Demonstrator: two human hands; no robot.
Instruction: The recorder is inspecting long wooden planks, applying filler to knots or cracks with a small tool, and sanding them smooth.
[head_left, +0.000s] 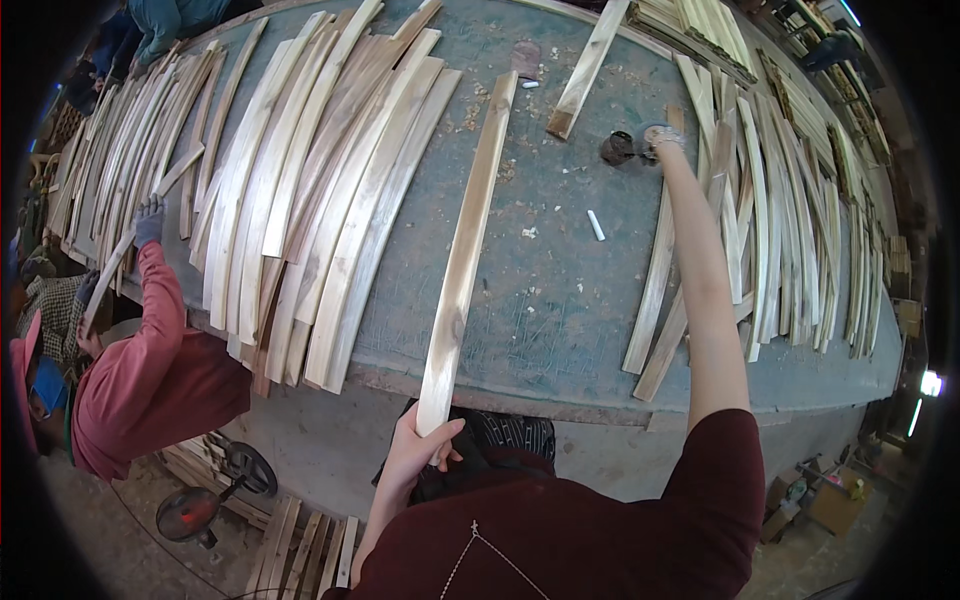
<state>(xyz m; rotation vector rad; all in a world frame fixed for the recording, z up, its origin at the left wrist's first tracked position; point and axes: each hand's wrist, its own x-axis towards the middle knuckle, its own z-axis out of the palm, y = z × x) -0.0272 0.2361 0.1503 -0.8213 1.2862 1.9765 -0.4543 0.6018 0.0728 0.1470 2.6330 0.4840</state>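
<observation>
My left hand (429, 444) grips the near end of a long narrow wooden board (466, 262), which slants away from me over the green worktop (555, 315). My right arm is stretched out to the far right part of the worktop. My right hand (663, 138) is blurred there, beside a dark round object (619, 148); whether it holds anything cannot be made out. Another board (589, 67) lies beyond, reaching to the far edge. A white stick, like chalk (595, 225), lies between the held board and my right arm, and a smaller white piece (531, 85) lies farther back.
Many boards (360, 217) lie in loose rows on the left, and more (780, 225) on the right. Wood chips are scattered over the worktop. At the left, a co-worker in a pink sleeve (161, 277) handles a board. A fan (189, 514) stands on the floor.
</observation>
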